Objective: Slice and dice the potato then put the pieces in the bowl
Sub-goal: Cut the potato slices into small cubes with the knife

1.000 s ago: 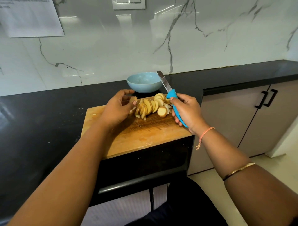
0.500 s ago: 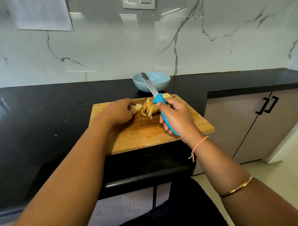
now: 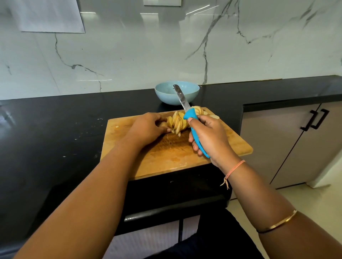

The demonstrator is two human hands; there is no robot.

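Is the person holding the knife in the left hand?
No, the right hand grips the knife by its blue handle, while the left hand holds the potato slices.

White marble wall (image 3: 129, 55) behind a black bench (image 3: 46, 129).
Grey veins cross the glossy wall, with a paper sheet (image 3: 50, 14) upper left and a switch plate (image 3: 162, 2) at the top edge; to the right, beige cabinet doors (image 3: 296, 153) with black handles (image 3: 317, 119) stand on a pale floor (image 3: 323, 199).

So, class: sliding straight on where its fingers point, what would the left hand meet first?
The left hand would meet the potato slices first; its curled fingertips seem to be holding their end.
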